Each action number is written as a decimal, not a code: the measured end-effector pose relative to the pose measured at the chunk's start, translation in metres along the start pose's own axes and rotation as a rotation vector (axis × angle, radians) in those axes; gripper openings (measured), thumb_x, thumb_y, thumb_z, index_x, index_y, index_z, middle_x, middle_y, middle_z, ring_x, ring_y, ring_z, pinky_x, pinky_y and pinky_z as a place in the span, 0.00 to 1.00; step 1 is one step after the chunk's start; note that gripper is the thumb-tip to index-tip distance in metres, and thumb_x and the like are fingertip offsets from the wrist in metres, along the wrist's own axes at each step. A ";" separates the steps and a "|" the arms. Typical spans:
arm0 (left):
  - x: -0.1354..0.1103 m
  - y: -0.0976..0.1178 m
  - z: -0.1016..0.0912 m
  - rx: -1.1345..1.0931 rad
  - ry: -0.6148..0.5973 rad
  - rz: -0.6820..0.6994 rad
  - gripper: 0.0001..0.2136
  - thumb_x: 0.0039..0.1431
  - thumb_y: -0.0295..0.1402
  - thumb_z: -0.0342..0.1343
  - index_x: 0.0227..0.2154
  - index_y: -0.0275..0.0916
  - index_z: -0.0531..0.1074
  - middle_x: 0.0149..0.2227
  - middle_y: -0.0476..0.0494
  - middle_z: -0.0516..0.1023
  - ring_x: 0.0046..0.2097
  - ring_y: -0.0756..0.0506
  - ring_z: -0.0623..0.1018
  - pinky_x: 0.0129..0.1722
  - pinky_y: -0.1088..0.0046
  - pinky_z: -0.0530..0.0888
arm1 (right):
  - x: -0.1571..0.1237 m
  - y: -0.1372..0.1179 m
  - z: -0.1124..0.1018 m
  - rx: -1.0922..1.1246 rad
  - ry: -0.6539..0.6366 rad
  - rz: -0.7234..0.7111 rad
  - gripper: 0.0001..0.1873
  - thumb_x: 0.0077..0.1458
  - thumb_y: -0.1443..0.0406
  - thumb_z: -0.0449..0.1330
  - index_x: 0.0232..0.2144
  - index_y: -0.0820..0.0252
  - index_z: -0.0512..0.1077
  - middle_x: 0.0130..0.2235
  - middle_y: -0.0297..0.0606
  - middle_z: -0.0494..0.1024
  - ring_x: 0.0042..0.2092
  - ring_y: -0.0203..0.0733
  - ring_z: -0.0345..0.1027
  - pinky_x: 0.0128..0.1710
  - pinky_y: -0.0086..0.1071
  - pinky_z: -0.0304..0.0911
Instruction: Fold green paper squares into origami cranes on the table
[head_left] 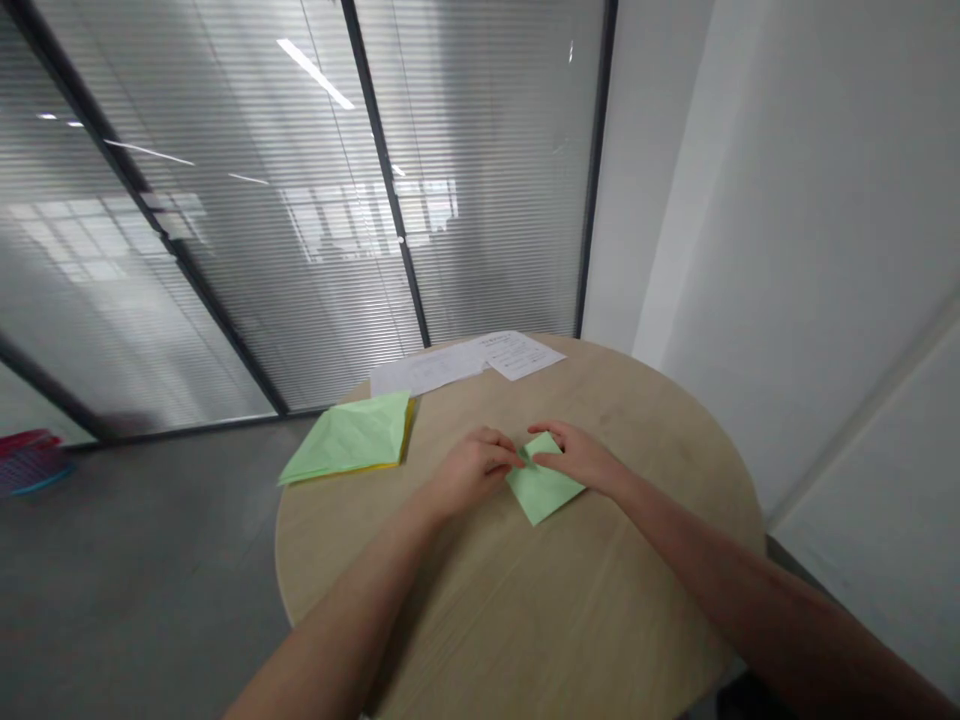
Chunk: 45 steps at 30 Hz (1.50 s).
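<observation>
A folded piece of light green paper [545,492] lies on the round wooden table with one corner pointing toward me. My left hand [484,462] is at its left edge, fingers closed in a pinch on the paper. From the right, my right hand [576,455] grips the upper part, thumb on the paper and index finger curled past the top corner. Between the two hands a small flap stands slightly raised. The fingertips hide part of the fold.
A stack of green sheets [352,436] over yellow paper [407,432] rests at the table's left edge. White sheets [435,367], one printed [523,355], lie at the back of the round table [480,640]. A red and blue basket [34,462] is on the floor. Glass partitions and a white wall [847,250] stand close behind.
</observation>
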<state>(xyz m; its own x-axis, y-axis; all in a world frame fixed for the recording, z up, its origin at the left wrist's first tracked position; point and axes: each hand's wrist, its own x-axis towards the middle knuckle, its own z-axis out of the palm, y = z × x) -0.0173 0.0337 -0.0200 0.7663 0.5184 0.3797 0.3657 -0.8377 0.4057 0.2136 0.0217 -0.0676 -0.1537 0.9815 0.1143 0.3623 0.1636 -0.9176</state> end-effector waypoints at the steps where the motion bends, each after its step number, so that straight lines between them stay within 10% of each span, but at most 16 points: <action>1: 0.000 0.000 0.003 0.014 -0.061 0.015 0.15 0.59 0.23 0.54 0.44 0.44 0.81 0.44 0.41 0.80 0.46 0.42 0.77 0.50 0.64 0.72 | 0.000 0.002 0.001 -0.044 0.009 -0.029 0.28 0.49 0.65 0.66 0.54 0.56 0.71 0.42 0.39 0.79 0.37 0.40 0.70 0.36 0.32 0.63; 10: -0.002 -0.014 0.022 0.175 -0.180 -0.018 0.14 0.58 0.26 0.55 0.44 0.39 0.81 0.47 0.36 0.79 0.49 0.38 0.77 0.52 0.60 0.72 | -0.004 -0.002 -0.011 -0.384 0.146 -0.200 0.21 0.52 0.65 0.65 0.50 0.56 0.75 0.49 0.44 0.78 0.48 0.47 0.70 0.50 0.39 0.62; 20: -0.004 -0.027 0.020 0.033 -0.186 -0.045 0.19 0.55 0.27 0.58 0.51 0.37 0.77 0.55 0.35 0.77 0.57 0.38 0.76 0.59 0.58 0.69 | -0.019 -0.014 -0.022 -0.446 -0.342 -0.401 0.21 0.46 0.66 0.69 0.45 0.51 0.79 0.48 0.39 0.79 0.50 0.49 0.70 0.53 0.40 0.61; 45: -0.004 -0.021 0.010 -0.133 -0.230 -0.030 0.10 0.56 0.28 0.59 0.38 0.44 0.83 0.52 0.40 0.80 0.54 0.39 0.78 0.55 0.63 0.70 | -0.019 -0.021 -0.005 -0.464 -0.248 -0.329 0.11 0.58 0.65 0.58 0.26 0.59 0.77 0.29 0.35 0.79 0.30 0.38 0.68 0.31 0.30 0.54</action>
<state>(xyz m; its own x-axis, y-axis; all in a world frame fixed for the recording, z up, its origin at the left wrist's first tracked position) -0.0223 0.0479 -0.0386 0.8617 0.4769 0.1734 0.3288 -0.7849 0.5252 0.2137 0.0004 -0.0485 -0.5141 0.8290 0.2200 0.6131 0.5346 -0.5816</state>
